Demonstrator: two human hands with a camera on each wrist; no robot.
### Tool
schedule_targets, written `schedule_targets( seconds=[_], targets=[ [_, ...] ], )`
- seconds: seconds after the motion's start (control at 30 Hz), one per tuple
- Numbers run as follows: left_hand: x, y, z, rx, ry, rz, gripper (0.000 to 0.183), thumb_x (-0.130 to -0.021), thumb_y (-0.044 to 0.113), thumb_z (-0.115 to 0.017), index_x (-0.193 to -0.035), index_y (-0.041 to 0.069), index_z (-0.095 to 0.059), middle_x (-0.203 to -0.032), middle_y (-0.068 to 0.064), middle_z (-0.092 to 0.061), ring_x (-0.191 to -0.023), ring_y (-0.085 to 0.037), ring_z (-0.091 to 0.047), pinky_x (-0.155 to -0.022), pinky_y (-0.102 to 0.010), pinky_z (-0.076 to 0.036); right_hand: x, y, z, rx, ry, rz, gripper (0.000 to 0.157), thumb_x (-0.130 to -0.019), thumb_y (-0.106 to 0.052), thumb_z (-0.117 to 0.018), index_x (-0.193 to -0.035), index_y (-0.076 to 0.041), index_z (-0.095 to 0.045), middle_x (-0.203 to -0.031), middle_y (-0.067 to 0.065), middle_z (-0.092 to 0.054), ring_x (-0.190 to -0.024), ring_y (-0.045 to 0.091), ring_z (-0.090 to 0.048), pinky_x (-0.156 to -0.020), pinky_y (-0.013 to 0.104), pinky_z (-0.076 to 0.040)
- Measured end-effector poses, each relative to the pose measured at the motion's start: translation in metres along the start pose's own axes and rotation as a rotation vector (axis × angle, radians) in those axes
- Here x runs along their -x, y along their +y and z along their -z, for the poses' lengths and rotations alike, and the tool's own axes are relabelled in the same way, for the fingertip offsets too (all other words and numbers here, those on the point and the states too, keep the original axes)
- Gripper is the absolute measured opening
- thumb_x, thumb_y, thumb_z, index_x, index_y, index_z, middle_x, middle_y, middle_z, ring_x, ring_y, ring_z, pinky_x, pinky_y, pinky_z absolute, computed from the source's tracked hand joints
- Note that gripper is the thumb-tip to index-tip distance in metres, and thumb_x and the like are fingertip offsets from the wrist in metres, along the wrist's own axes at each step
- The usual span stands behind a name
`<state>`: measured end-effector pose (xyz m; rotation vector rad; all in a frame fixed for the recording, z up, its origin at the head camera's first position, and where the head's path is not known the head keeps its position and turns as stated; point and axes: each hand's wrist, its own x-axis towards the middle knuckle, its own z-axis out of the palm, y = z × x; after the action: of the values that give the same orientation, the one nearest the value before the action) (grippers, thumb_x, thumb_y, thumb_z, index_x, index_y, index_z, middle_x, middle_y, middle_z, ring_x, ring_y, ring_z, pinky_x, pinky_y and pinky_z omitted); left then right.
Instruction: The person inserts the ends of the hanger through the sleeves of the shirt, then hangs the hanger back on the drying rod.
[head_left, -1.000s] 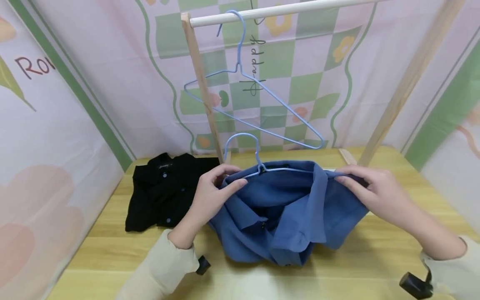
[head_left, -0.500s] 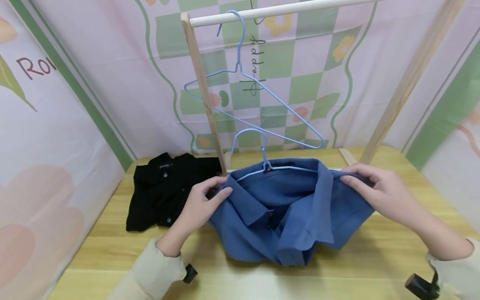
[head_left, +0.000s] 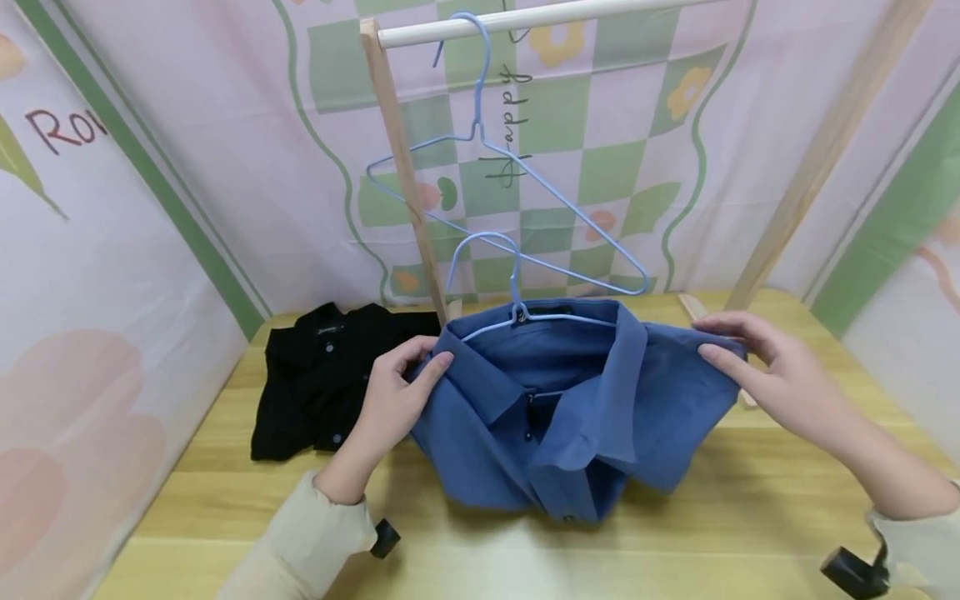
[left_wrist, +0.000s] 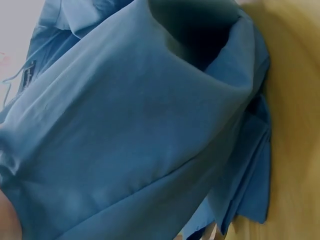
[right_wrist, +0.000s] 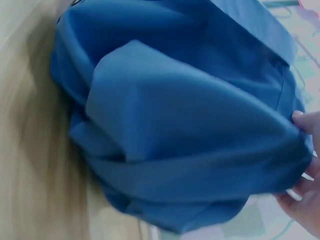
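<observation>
A blue collared shirt (head_left: 480, 442) is held up over the table in the head view, its collar open towards me. Inside its neck sits a light blue wire hanger (head_left: 516, 283), whose hook sticks up above the collar; its arms run into the shoulders, where cloth hides their ends. My left hand (head_left: 393, 387) pinches the left shoulder between thumb and fingers. Out at the right shoulder, my right hand (head_left: 780, 375) grips the cloth, thumb in front. In the right wrist view, a loose sleeve (right_wrist: 190, 115) hangs beside the right hand (right_wrist: 305, 200).
A black shirt (head_left: 315, 387) with buttons lies on the wooden table (head_left: 225, 508) at the left. Behind stands a rack with a white rail (head_left: 570, 15) and wooden posts (head_left: 405, 167). Another light blue hanger (head_left: 562, 200) hangs from the rail. Patterned cloth walls (head_left: 165, 167) surround the table.
The blue shirt and its hanger have risen a little, and the hook stands higher. My left hand has shifted left along the shoulder; my right hand has slid outward to the right.
</observation>
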<state>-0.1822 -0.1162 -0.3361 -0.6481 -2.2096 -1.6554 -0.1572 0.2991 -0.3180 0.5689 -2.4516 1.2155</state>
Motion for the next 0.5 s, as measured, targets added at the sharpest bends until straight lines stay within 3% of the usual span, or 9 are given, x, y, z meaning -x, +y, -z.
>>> schedule_targets(
  seconds=[0.17,0.37,0.43,0.5],
  targets=[
    [-0.005,0.001,-0.001,0.006,0.037,-0.027,0.013,-0.100,0.011,-0.068,-0.104,0.001,-0.075,-0.079,-0.003,-0.059,-0.075,-0.018,-0.056,-0.071,-0.025,-0.044,0.004,0.023,0.003,-0.149,-0.139,0.048,0.063,-0.097,0.012,-0.060,-0.150,-0.019,-0.044,-0.140,-0.020,-0.050,-0.119,-0.007,-0.052,-0.087,0.008,-0.044],
    [-0.007,0.003,-0.001,0.004,0.072,-0.042,0.014,-0.101,0.012,-0.067,-0.103,0.001,-0.075,-0.082,-0.005,-0.063,-0.076,-0.019,-0.058,-0.072,-0.025,-0.046,0.008,0.038,0.003,-0.205,-0.276,0.100,0.118,-0.070,0.024,-0.079,-0.164,-0.013,-0.018,-0.151,-0.020,-0.036,-0.126,-0.009,-0.045,-0.093,0.008,-0.042],
    [-0.007,0.004,0.000,0.003,0.083,-0.046,0.014,-0.101,0.012,-0.067,-0.103,0.001,-0.075,-0.083,-0.006,-0.065,-0.077,-0.018,-0.059,-0.073,-0.025,-0.046,0.008,0.040,0.003,-0.220,-0.304,0.098,0.127,-0.066,0.026,-0.081,-0.166,-0.012,-0.012,-0.155,-0.019,-0.033,-0.124,-0.006,-0.049,-0.091,0.010,-0.045],
    [-0.008,0.005,0.001,0.000,0.097,-0.051,0.014,-0.101,0.011,-0.067,-0.103,0.000,-0.075,-0.083,-0.007,-0.066,-0.076,-0.018,-0.059,-0.073,-0.024,-0.046,0.010,0.043,0.002,-0.227,-0.324,0.086,0.124,-0.067,0.027,-0.079,-0.165,-0.016,-0.016,-0.152,-0.017,-0.037,-0.119,-0.004,-0.054,-0.088,0.013,-0.049]
  ],
)
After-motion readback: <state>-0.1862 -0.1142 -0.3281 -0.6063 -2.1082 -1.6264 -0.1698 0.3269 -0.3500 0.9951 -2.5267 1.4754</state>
